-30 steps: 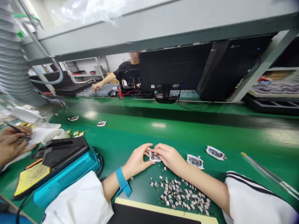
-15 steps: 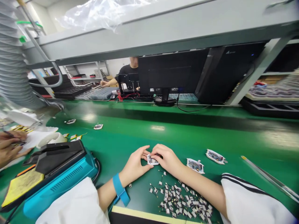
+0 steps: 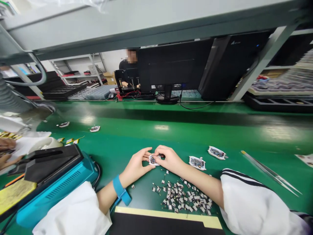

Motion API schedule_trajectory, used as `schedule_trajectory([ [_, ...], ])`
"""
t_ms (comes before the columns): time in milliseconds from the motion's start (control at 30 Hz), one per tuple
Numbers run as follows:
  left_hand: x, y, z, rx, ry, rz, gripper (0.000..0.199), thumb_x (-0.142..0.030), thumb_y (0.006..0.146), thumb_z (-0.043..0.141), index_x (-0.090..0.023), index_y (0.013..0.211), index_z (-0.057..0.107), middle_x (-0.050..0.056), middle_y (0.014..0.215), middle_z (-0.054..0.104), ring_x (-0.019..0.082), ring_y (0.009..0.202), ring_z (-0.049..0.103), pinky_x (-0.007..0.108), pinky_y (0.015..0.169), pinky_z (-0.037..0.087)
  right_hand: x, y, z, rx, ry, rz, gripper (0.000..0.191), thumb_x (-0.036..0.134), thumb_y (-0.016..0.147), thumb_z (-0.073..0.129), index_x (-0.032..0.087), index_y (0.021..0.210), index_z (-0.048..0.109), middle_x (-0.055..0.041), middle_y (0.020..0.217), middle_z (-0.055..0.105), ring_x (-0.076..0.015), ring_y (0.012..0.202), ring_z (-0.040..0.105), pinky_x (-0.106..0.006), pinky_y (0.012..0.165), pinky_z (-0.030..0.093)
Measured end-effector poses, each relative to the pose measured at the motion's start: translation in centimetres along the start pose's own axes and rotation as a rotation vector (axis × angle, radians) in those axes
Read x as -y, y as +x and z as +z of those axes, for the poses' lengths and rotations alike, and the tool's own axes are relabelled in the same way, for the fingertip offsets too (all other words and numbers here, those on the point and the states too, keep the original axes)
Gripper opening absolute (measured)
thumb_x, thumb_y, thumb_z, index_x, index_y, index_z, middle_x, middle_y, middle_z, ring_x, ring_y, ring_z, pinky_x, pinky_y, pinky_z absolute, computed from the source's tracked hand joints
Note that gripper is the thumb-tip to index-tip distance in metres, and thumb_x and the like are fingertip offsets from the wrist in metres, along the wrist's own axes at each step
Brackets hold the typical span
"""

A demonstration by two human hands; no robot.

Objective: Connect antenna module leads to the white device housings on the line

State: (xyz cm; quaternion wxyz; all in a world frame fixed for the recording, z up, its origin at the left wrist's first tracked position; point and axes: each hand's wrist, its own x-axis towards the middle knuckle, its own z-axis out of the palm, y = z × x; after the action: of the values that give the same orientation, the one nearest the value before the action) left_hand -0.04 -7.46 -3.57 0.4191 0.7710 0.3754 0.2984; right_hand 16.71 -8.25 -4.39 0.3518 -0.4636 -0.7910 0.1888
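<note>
My left hand [image 3: 137, 164], with a blue wrist strap [image 3: 121, 189], grips a small white housing with a circuit board [image 3: 153, 160] by its edges. Over the same housing, my right hand [image 3: 169, 159] has thumb and forefinger pinched together at the board's upper right; anything between these fingertips is hidden. Below the hands lies a loose pile of small silvery parts with short dark leads [image 3: 187, 197]. Two more white housings with boards, a nearer one [image 3: 197, 163] and a farther one [image 3: 216, 152], lie right of my right hand.
Tweezers [image 3: 271, 173] lie at the right. At the left sit a teal-and-black device [image 3: 57, 182] and a yellow sponge [image 3: 21, 192], with a co-worker's hands [image 3: 9, 156] beyond. A black, yellow-edged board [image 3: 161, 223] is in front. A monitor [image 3: 173, 71] stands behind, under a grey beam [image 3: 146, 29].
The camera view has shifted, so the bench things appear farther left and slightly higher. Both hands remain at the housing, and my right fingers have moved slightly on it. The person behind has drawn an arm in.
</note>
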Motion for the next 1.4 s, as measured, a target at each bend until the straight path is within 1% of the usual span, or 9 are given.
schedule_trajectory([
  [100, -0.1, -0.2, 0.0, 0.01, -0.013, 0.0, 0.055, -0.017, 0.066, 0.064, -0.016, 0.115, 0.039, 0.006, 0.095, 0.058, 0.014, 0.083, 0.059, 0.032, 0.079, 0.052, 0.2, -0.5, -0.2, 0.039, -0.069, -0.078, 0.01, 0.017, 0.076, 0.048, 0.016, 0.071, 0.056, -0.0031, 0.073, 0.056, -0.0125, 0.072, 0.05, -0.025, 0.066, 0.041],
  [367, -0.2, -0.2, 0.0, -0.009, 0.004, -0.002, 0.055, -0.015, 0.063, 0.066, -0.014, 0.113, 0.042, 0.006, 0.094, 0.059, 0.014, 0.083, 0.059, 0.029, 0.077, 0.051, -0.4, 0.2, -0.1, 0.036, -0.151, -0.232, 0.011, 0.019, 0.078, 0.047, 0.016, 0.068, 0.052, -0.004, 0.074, 0.057, -0.0136, 0.071, 0.047, -0.026, 0.065, 0.039],
  [567, -0.2, -0.2, 0.0, -0.013, -0.028, -0.008, 0.054, -0.019, 0.062, 0.067, -0.014, 0.111, 0.045, 0.006, 0.093, 0.06, 0.014, 0.08, 0.06, 0.028, 0.076, 0.051, -0.3, 0.1, -0.5, 0.068, -0.181, -0.169, 0.014, 0.018, 0.079, 0.044, 0.017, 0.068, 0.052, -0.0036, 0.075, 0.057, -0.0132, 0.072, 0.05, -0.026, 0.066, 0.041],
  [700, -0.1, -0.3, 0.1, -0.026, -0.038, 0.004, 0.054, -0.02, 0.063, 0.066, -0.015, 0.112, 0.044, 0.006, 0.093, 0.059, 0.014, 0.08, 0.06, 0.028, 0.074, 0.052, -0.1, -0.6, -1.7, 0.153, -0.222, -0.201, 0.014, 0.027, 0.079, 0.048, 0.02, 0.086, 0.058, -0.0031, 0.088, 0.058, -0.014, 0.079, 0.052, -0.028, 0.072, 0.043],
  [833, 0.1, -0.3, 0.1, -0.011, 0.002, 0.01, 0.057, -0.021, 0.064, 0.066, -0.014, 0.114, 0.042, 0.007, 0.095, 0.059, 0.014, 0.083, 0.059, 0.027, 0.074, 0.052, -0.4, -1.0, -2.0, 0.097, -0.196, -0.247, 0.023, 0.024, 0.079, 0.047, 0.02, 0.1, 0.057, -0.0051, 0.092, 0.057, -0.0147, 0.083, 0.053, -0.029, 0.073, 0.045],
  [967, 0.2, -0.3, 0.0, -0.004, 0.008, -0.009, 0.058, -0.02, 0.063, 0.067, -0.013, 0.115, 0.042, 0.007, 0.095, 0.059, 0.015, 0.086, 0.058, 0.027, 0.077, 0.051, -0.5, -1.2, -1.3, 0.135, -0.121, -0.17, 0.028, 0.012, 0.08, 0.039, 0.021, 0.099, 0.058, -0.0054, 0.094, 0.056, -0.0143, 0.084, 0.053, -0.028, 0.072, 0.046],
  [1067, 0.2, -0.2, -0.1, 0.013, 0.019, -0.018, 0.058, -0.021, 0.063, 0.067, -0.013, 0.115, 0.042, 0.007, 0.095, 0.059, 0.015, 0.086, 0.058, 0.028, 0.078, 0.05, -0.4, -1.1, -1.1, 0.141, -0.119, -0.112, 0.026, 0.014, 0.081, 0.04, 0.02, 0.098, 0.058, -0.0054, 0.092, 0.056, -0.0141, 0.083, 0.053, -0.028, 0.072, 0.046],
  [1233, 0.2, -0.2, -0.2, 0.017, 0.072, 0.013, 0.06, -0.019, 0.062, 0.068, -0.013, 0.116, 0.042, 0.007, 0.094, 0.061, 0.016, 0.086, 0.058, 0.031, 0.081, 0.048, -0.1, -0.3, -1.1, 0.066, -0.276, -0.236, 0.013, 0.019, 0.081, 0.046, 0.016, 0.082, 0.058, -0.0036, 0.08, 0.058, -0.012, 0.075, 0.053, -0.024, 0.068, 0.046],
  [1400, 0.3, -0.1, -0.1, 0.009, 0.098, 0.031, 0.061, -0.018, 0.061, 0.069, -0.01, 0.115, 0.042, 0.009, 0.096, 0.061, 0.017, 0.086, 0.058, 0.032, 0.08, 0.047, 0.2, 0.6, -1.4, 0.129, -0.412, -0.349, 0.007, 0.017, 0.078, 0.049, 0.016, 0.076, 0.055, -0.0021, 0.073, 0.057, -0.012, 0.069, 0.052, -0.024, 0.064, 0.045],
])
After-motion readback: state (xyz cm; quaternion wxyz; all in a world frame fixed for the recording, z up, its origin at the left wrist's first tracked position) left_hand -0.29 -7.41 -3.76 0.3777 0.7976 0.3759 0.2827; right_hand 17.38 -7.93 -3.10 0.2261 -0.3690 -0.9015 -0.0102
